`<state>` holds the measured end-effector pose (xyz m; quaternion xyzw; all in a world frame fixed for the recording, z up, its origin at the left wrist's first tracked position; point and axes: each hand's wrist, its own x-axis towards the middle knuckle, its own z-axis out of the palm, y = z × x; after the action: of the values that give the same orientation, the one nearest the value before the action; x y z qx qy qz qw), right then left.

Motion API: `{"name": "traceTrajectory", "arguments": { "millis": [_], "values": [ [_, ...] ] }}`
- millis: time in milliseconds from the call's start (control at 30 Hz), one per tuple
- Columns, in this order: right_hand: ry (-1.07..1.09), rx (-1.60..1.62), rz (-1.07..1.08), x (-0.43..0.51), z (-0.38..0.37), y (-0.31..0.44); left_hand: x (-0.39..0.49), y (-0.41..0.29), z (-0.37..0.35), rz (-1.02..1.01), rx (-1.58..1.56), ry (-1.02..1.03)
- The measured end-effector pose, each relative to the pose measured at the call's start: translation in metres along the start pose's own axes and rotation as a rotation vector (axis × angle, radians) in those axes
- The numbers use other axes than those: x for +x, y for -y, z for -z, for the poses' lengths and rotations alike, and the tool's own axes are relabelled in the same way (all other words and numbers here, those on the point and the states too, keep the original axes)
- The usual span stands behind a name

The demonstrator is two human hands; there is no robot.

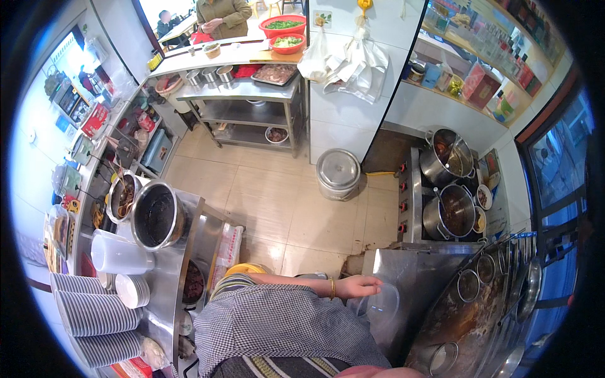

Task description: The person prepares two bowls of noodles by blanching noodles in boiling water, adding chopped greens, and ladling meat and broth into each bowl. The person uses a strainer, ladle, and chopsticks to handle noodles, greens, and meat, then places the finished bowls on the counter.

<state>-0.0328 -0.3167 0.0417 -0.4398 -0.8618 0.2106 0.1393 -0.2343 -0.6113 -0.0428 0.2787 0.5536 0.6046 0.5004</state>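
My left hand (360,286), with a gold bracelet at the wrist, reaches across in front of my checkered apron (279,321). Its fingers are curled at the rim of a clear plastic container (385,309), which hangs beside the stainless steel counter (401,269). The container's lower part is hard to make out. My right hand is out of view; only a bit of bare arm shows at the bottom edge. To the right of the container lies a soiled metal work surface (449,316) with wire-mesh strainers (468,285) and a metal pot (443,358).
Two steel stockpots (449,211) stand on a stove (416,189). A lidded metal bucket (338,172) is on the tiled floor. Stacked plates (97,314) and a dark-coated pot (156,215) occupy the left counter. Beyond the serving ledge stands a person (224,19).
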Motion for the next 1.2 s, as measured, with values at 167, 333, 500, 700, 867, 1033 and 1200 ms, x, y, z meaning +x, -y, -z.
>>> {"name": "traceTrajectory", "arguments": {
  "millis": [167, 333, 500, 700, 867, 1033, 1200],
  "values": [
    [-0.093, -0.051, -0.049, -0.016, 0.051, -0.04, 0.003, 0.007, -0.002, -0.01, 0.008, 0.003],
    [-0.206, -0.024, -0.294, -0.068, 0.179, -0.06, 0.011, 0.01, 0.002, 0.051, 0.091, -0.056],
    [-0.187, -0.478, -0.354, -0.104, 0.249, -0.046, 0.045, -0.033, -0.001, 0.069, -0.516, 0.222],
    [-0.228, -0.099, -0.509, -0.057, 0.218, -0.054, 0.125, -0.096, -0.095, 0.244, -0.409, 0.393],
    [-0.26, -0.032, -0.565, -0.069, 0.252, -0.071, 0.165, -0.126, -0.149, 0.308, -0.261, 0.347],
    [-0.377, -0.402, -0.22, -0.064, 0.202, -0.106, 0.202, -0.093, -0.219, 0.495, -0.183, 0.553],
    [-0.566, 0.165, -0.119, -0.075, 0.197, -0.087, 0.247, -0.067, -0.267, 0.752, -0.3, 0.672]
  ]
}}
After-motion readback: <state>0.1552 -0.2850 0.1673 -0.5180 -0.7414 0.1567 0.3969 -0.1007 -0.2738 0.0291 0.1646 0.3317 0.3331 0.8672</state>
